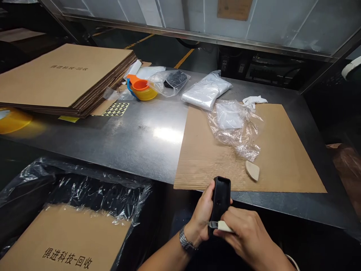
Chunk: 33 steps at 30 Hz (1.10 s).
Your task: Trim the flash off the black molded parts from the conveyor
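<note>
A black rectangular part (221,199) with a hollow face stands tilted at the table's front edge. My left hand (202,212) is wrapped round its left side, a metal watch on the wrist. In my right hand (245,229) is a small knife (223,226) with a pale handle. Its short blade touches the lower end of the black part. Beyond my hands, a beige rounded pad (252,171) lies on a flat cardboard sheet (287,150).
Crumpled clear plastic (239,128) and a white wrapped bundle (207,89) lie behind the pad. Stacked cardboard (64,75), tape rolls (143,90) and a sticker sheet (116,109) sit left on the metal table (135,143). A plastic-lined bin (143,195) holds cardboard at lower left.
</note>
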Tool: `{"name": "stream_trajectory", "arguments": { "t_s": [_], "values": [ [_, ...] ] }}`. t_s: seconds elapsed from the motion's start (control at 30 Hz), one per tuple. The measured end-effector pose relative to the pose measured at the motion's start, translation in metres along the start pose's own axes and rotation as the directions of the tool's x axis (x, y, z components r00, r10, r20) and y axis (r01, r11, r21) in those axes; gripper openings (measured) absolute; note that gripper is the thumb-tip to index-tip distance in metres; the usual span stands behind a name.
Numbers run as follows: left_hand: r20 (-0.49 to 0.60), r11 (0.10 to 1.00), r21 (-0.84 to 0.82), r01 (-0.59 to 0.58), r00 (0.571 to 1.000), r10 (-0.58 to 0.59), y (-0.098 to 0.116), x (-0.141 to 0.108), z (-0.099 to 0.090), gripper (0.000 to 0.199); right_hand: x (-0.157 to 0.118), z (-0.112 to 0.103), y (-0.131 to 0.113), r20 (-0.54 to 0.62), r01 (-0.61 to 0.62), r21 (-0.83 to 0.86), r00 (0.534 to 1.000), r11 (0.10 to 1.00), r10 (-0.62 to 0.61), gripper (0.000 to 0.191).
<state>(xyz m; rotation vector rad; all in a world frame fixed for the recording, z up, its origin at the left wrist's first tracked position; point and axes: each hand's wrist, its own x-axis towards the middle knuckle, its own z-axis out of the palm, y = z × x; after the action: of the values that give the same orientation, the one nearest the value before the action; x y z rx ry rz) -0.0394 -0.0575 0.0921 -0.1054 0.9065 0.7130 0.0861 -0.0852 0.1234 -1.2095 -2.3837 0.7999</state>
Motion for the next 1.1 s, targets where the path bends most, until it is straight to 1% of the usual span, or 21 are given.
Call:
{"name": "stream_trajectory", "arguments": {
  "t_s": [0.1, 0.2, 0.27, 0.4, 0.5, 0.57, 0.6, 0.63, 0.67, 0.7, 0.73, 0.77, 0.8, 0.83, 0.87, 0.9, 0.97, 1.03, 1.1],
  "values": [
    [-0.001, 0.999, 0.036, -0.013, 1.000, 0.013, -0.002, 0.000, 0.001, 0.059, 0.002, 0.001, 0.001, 0.041, -0.025, 0.016, 0.999, 1.000, 0.025, 0.031],
    [-0.040, 0.997, 0.062, -0.053, 0.998, 0.055, -0.004, 0.001, 0.002, 0.056, 0.000, 0.001, 0.003, 0.094, -0.086, 0.050, 0.992, 0.995, 0.081, 0.027],
    [-0.061, 0.992, 0.083, -0.092, 0.993, 0.097, -0.005, 0.001, 0.003, 0.052, 0.000, 0.002, 0.004, 0.110, -0.110, 0.060, 0.989, 0.992, 0.103, 0.026],
    [-0.032, 0.985, 0.118, -0.126, 0.991, 0.131, -0.007, 0.001, 0.004, 0.052, 0.001, 0.002, 0.005, 0.114, -0.143, 0.085, 0.985, 0.986, 0.133, 0.028],
    [-0.005, 0.995, 0.065, -0.082, 0.997, 0.082, -0.008, 0.002, 0.002, 0.052, 0.002, -0.002, 0.007, 0.122, -0.155, 0.165, 0.983, 0.974, 0.135, 0.030],
    [0.039, 1.000, 0.002, 0.013, 0.999, -0.013, -0.006, 0.002, 0.000, 0.053, 0.000, -0.010, 0.013, 0.089, -0.175, 0.240, 0.984, 0.955, 0.158, 0.029],
    [0.069, 0.997, -0.011, 0.072, 0.995, -0.071, -0.005, 0.002, -0.001, 0.056, -0.001, -0.015, 0.018, 0.040, -0.201, 0.263, 0.980, 0.944, 0.197, 0.029],
    [0.093, 0.992, -0.003, 0.123, 0.988, -0.122, -0.003, 0.003, -0.002, 0.061, -0.002, -0.021, 0.026, -0.033, -0.243, 0.263, 0.965, 0.934, 0.260, 0.030],
    [0.107, 0.987, 0.022, 0.160, 0.981, -0.162, -0.002, 0.003, -0.002, 0.065, -0.004, -0.028, 0.036, -0.121, -0.306, 0.231, 0.933, 0.924, 0.339, 0.032],
    [0.111, 0.982, 0.051, 0.181, 0.976, -0.185, 0.000, 0.002, -0.002, 0.070, -0.006, -0.035, 0.048, -0.205, -0.389, 0.169, 0.885, 0.906, 0.418, 0.034],
    [0.112, 0.979, 0.076, 0.189, 0.974, -0.197, 0.002, 0.002, -0.002, 0.073, -0.008, -0.041, 0.061, -0.285, -0.485, 0.073, 0.827, 0.871, 0.485, 0.035],
    [0.115, 0.977, 0.089, 0.193, 0.973, -0.202, 0.003, 0.002, -0.002, 0.074, -0.010, -0.046, 0.075, -0.348, -0.583, -0.044, 0.770, 0.811, 0.535, 0.036],
    [0.119, 0.977, 0.093, 0.192, 0.972, -0.202, 0.005, 0.001, -0.002, 0.074, -0.012, -0.051, 0.089, -0.397, -0.660, -0.162, 0.724, 0.733, 0.564, 0.035],
    [0.122, 0.978, 0.086, 0.189, 0.972, -0.199, 0.005, 0.001, -0.001, 0.074, -0.014, -0.054, 0.103, -0.436, -0.711, -0.262, 0.691, 0.653, 0.577, 0.033],
    [0.126, 0.980, 0.077, 0.185, 0.973, -0.194, 0.005, 0.001, -0.001, 0.073, -0.016, -0.057, 0.115, -0.464, -0.739, -0.325, 0.668, 0.590, 0.582, 0.032],
    [0.129, 0.981, 0.068, 0.181, 0.974, -0.188, 0.006, 0.000, 0.000, 0.073, -0.017, -0.058, 0.127, -0.484, -0.754, -0.364, 0.655, 0.547, 0.580, 0.031],
    [0.129, 0.982, 0.057, 0.178, 0.974, -0.184, 0.005, 0.000, 0.000, 0.073, -0.019, -0.057, 0.145, -0.504, -0.763, -0.396, 0.646, 0.511, 0.573, 0.031],
    [0.129, 0.981, 0.054, 0.186, 0.973, -0.192, 0.006, 0.000, 0.001, 0.073, -0.020, -0.055, 0.157, -0.518, -0.756, -0.431, 0.654, 0.492, 0.551, 0.032],
    [0.126, 0.979, 0.052, 0.198, 0.971, -0.203, 0.006, 0.000, 0.001, 0.074, -0.020, -0.052, 0.161, -0.533, -0.745, -0.457, 0.667, 0.486, 0.520, 0.034]
  ]
}}
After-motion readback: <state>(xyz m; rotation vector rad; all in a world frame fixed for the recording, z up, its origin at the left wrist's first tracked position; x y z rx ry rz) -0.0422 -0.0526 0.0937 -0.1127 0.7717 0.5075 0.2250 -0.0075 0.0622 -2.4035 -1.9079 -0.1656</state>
